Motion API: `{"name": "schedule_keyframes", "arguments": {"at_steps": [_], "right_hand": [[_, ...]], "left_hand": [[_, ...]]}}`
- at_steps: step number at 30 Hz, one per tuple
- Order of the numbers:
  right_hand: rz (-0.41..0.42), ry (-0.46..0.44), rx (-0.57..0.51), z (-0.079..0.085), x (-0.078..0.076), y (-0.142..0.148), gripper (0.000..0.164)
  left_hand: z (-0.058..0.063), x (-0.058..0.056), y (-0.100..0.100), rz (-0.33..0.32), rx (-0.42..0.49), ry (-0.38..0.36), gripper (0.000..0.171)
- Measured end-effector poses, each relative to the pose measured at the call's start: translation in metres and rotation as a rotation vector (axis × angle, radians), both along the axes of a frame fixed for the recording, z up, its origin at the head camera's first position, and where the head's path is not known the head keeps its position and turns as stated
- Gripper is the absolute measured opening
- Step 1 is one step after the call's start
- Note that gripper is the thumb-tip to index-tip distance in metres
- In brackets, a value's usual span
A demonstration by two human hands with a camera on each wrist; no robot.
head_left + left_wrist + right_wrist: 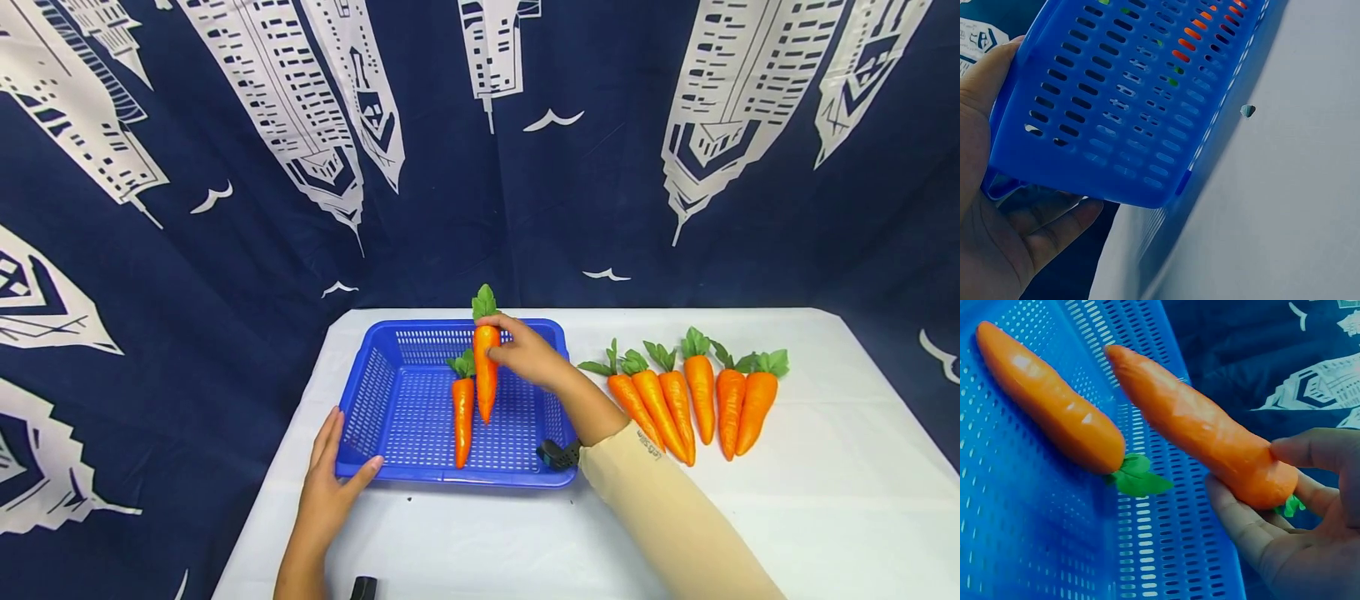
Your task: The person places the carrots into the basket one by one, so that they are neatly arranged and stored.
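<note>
My right hand grips an orange carrot near its leafy top, over the blue basket. In the right wrist view the held carrot lies between thumb and fingers, its tip pointing away from the palm. A second carrot lies inside the basket on its mesh floor, leaves toward the back. At the basket's front left corner, my left hand holds the rim, thumb on one side and fingers around the corner. The left wrist view shows that basket wall close up, with orange and green showing through the slots.
To the right of the basket, several carrots lie in a row on the white table. A dark blue curtain with white building prints hangs behind. A small black object is at the front edge of the view.
</note>
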State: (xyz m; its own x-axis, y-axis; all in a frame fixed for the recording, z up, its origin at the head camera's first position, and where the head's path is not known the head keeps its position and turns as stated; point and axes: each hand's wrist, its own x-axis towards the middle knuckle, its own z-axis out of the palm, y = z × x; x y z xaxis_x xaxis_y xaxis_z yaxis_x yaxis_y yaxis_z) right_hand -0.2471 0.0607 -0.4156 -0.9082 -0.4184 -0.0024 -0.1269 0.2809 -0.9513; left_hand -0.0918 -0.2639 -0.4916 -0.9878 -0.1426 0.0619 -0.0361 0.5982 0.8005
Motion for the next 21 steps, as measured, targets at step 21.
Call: {"name": "schedule_keyframes", "arguments": {"at_steps": [21], "right_hand": [[0.046, -0.220, 0.200, -0.040, -0.006, -0.018, 0.038]], "left_hand": [[-0.002, -0.001, 0.000, 0.006, -0.009, 0.003, 0.098]]}}
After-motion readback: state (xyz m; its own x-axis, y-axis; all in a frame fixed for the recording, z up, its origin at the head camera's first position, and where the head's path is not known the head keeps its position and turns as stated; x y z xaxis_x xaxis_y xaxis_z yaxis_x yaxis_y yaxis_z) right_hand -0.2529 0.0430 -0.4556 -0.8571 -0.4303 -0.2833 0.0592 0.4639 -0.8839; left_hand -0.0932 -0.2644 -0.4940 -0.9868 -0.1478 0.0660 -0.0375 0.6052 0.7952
